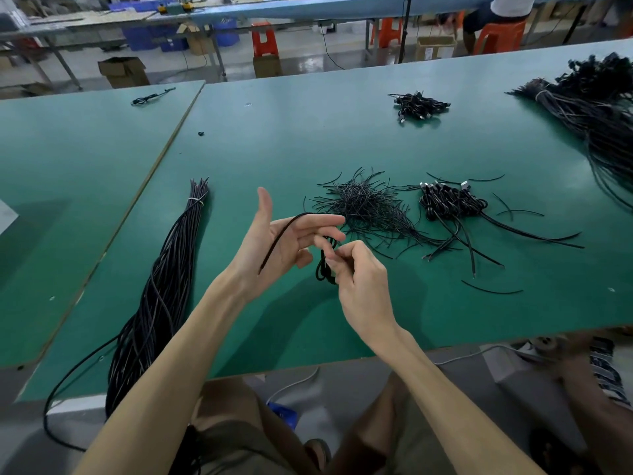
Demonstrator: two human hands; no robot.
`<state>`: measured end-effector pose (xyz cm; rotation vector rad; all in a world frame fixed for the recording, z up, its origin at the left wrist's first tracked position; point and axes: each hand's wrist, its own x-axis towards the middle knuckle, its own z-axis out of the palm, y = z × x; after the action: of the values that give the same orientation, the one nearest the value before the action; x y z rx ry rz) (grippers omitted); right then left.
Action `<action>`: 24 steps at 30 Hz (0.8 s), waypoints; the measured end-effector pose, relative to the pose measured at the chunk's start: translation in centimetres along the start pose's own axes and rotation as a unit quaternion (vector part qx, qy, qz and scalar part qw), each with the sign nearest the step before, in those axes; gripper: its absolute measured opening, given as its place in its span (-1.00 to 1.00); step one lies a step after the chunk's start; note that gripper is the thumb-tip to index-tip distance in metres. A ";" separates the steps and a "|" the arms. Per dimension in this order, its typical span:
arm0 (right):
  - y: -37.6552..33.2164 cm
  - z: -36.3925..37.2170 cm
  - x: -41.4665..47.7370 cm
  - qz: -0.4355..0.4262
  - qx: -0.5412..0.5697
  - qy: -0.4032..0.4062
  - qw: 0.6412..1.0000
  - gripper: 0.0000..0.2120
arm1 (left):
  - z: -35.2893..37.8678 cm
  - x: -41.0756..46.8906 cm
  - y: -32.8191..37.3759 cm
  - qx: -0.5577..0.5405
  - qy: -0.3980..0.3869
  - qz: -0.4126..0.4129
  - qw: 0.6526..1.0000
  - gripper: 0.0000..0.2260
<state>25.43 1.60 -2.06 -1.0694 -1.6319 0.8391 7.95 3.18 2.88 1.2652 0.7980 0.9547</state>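
Cable (279, 240), thin, black and smooth, arched across my left hand (291, 248). I held that hand palm-up above the green bench (239, 149), thumb raised, fingers (322, 219) mostly straight and spread, gripping nothing. The rest of the cable hung as a small tight coil (323, 269) between both hands, pinched by my right hand (359, 282), its knuckles bent. A long matte bundle (164, 286) lay to the left. A wiry tangle of ties (363, 200) and finished coils with metal plugs (448, 202) lay beyond.

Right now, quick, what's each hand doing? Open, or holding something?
Left hand: open, fingers straight, with the black cable draped across it.
Right hand: fingers curled, pinching the coiled part of the black cable.
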 end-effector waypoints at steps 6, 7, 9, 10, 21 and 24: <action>0.0 -0.2 -0.1 0.040 0.036 -0.017 0.998 -0.82 | 0.4 0.7 -0.3 0.066 0.033 0.015 0.997 0.00; -0.1 -0.3 -0.1 0.049 0.047 -0.010 0.998 -0.82 | 0.7 0.8 -0.5 0.063 0.041 0.015 0.997 -0.01; -0.1 -0.5 0.0 0.060 0.056 0.007 0.997 -0.82 | 1.2 1.2 -1.1 0.067 0.076 0.021 0.995 -0.07; -0.1 -0.6 0.0 0.061 0.055 0.014 0.996 -0.82 | 1.6 1.4 -1.4 0.076 0.101 0.024 0.992 -0.11; 0.5 -1.1 0.3 0.110 0.136 0.099 0.980 -0.83 | 2.8 -0.9 -3.7 0.421 0.086 0.099 0.898 -0.69; 0.6 -1.0 0.4 0.116 0.118 0.101 0.981 -0.86 | 3.6 -0.9 -3.5 0.521 0.114 0.067 0.843 -0.71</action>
<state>26.44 2.17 -2.15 -1.1476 -1.2209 1.0130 11.32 0.74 -0.05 2.1829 1.5468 0.7804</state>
